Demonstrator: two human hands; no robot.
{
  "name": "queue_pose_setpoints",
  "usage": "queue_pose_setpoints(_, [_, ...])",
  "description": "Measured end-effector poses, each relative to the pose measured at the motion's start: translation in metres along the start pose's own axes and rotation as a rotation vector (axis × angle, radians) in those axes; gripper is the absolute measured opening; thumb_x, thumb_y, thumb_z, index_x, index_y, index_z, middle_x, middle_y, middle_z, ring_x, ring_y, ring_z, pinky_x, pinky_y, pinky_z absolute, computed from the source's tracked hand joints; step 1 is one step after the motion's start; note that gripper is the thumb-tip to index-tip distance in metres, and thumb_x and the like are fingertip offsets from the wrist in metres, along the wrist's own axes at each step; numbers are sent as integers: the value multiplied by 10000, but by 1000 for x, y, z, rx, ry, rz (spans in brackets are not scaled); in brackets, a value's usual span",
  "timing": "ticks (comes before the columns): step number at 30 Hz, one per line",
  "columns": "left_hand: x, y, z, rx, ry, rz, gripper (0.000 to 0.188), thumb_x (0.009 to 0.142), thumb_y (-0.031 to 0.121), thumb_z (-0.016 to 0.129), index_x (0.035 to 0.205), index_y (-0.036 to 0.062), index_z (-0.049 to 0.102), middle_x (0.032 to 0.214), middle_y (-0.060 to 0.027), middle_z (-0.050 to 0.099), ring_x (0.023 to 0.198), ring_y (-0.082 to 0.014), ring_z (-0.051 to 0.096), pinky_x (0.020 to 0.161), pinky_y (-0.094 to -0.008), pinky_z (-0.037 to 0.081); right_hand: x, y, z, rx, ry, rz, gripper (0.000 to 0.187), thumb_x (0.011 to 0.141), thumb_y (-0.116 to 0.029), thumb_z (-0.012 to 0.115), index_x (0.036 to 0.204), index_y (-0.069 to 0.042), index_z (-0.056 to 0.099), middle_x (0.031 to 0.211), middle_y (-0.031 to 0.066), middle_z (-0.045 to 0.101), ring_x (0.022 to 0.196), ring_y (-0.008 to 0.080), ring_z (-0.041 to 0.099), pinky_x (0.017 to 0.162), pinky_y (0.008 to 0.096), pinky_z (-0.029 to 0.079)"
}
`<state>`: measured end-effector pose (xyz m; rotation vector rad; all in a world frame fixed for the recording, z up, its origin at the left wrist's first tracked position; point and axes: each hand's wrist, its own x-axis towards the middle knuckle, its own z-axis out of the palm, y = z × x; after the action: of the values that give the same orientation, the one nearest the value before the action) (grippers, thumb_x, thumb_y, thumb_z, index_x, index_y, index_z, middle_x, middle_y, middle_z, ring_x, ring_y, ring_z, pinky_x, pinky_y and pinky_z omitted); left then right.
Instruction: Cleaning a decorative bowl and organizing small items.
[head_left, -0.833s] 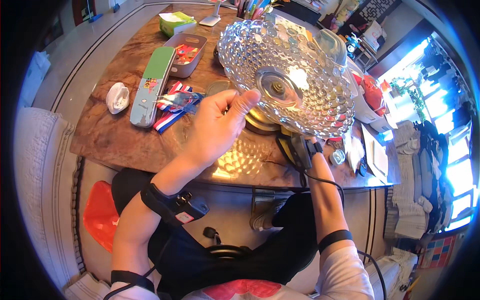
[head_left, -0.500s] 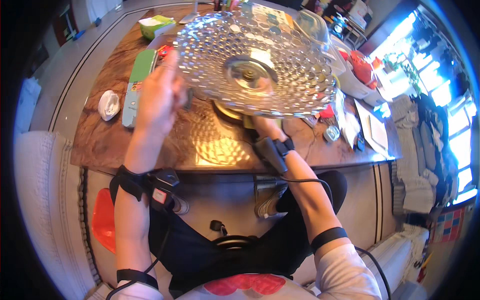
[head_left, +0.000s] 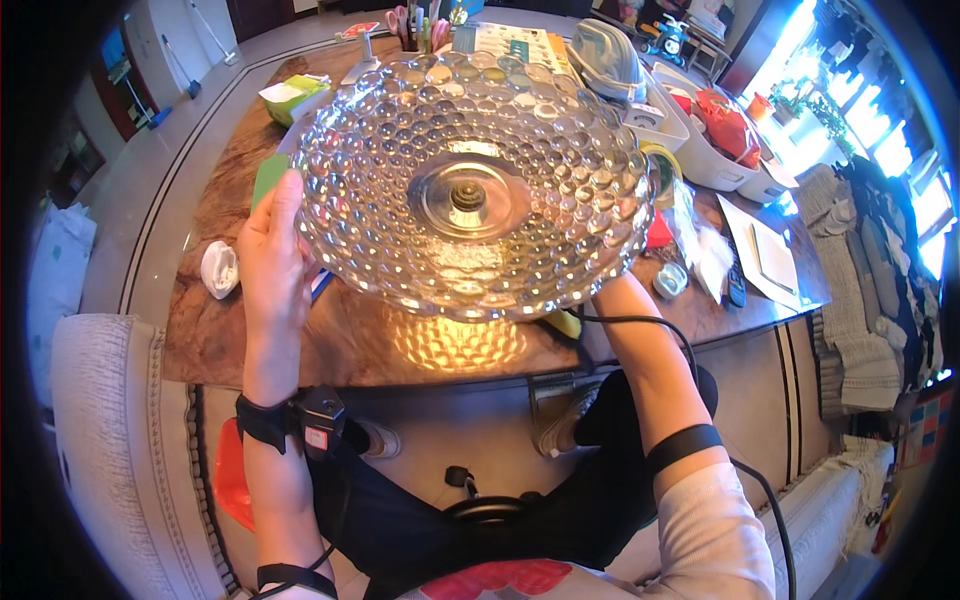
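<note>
A large clear glass fruit plate (head_left: 380,240) with a bubbled surface is held up above the table, tilted so its broad face shows. A round metal fitting (head_left: 466,196) sits at its centre. My left hand (head_left: 274,250) grips the plate's left rim, thumb up along the edge and fingers partly hidden. From the lower right my right forearm (head_left: 650,370) reaches under the plate. My right hand is hidden behind the glass, so its fingers cannot be made out. A small yellowish piece (head_left: 563,322) peeks out below the rim.
The brown marbled table (head_left: 215,335) carries a white crumpled item (head_left: 220,268) at left and a green packet (head_left: 295,97) behind. At right are white bins (head_left: 715,172), a small clear jar (head_left: 670,280), a black remote (head_left: 737,285) and papers (head_left: 765,250). A cable runs by my right arm.
The plate has moved lower and closer in the view and sits steadier. My left hand, blurred near the rim before, now holds the left edge. My right hand has gone out of sight underneath.
</note>
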<state>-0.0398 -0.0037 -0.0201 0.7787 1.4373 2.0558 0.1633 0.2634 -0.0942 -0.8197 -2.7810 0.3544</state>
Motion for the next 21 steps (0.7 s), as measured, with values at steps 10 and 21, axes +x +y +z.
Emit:
queue_pose_setpoints(10, [3, -6, 5, -82, 7, 34, 317, 920, 236, 444, 1079, -28, 521, 934, -104, 633, 752, -134, 633, 648, -256, 525, -33, -32, -22, 140, -89, -5, 433, 836, -295, 457, 1141, 9, 494, 1171, 183, 497, 1150, 269, 409, 917, 391, 358])
queue_pose_setpoints(21, [-1, -6, 17, -116, 40, 87, 201, 913, 225, 476, 938, 47, 566, 699, 13, 597, 432, -6, 433, 365, -166, 298, -103, -153, 47, -96, 456, 214, 821, 636, -524, 620, 1104, 120, 417, 1047, 295, 425, 1000, 396, 392, 794, 471, 346])
